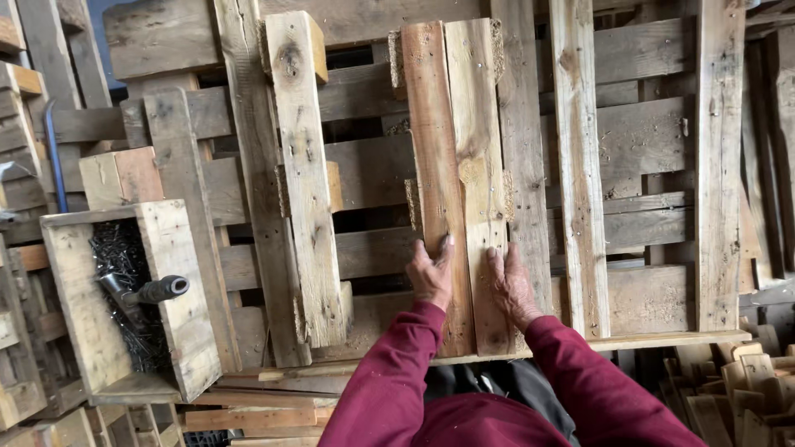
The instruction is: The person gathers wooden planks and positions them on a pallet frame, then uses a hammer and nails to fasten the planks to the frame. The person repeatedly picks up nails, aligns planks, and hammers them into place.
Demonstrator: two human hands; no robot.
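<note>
I press my left hand [431,277] and right hand [509,283] flat, fingers spread and gripping nothing, on two side-by-side boards [457,165] lying across a wooden pallet [646,141]. The boards stretch away beyond my fingertips. Unclamped, they could slide apart; splinters or nails might catch my palms.

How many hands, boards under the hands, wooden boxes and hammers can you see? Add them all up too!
Hands: 2, left hand and right hand
Boards under the hands: 2, reddish board and pale board
Wooden box of nails: 1
Hammer lying in the box: 1
Total: 6
</note>
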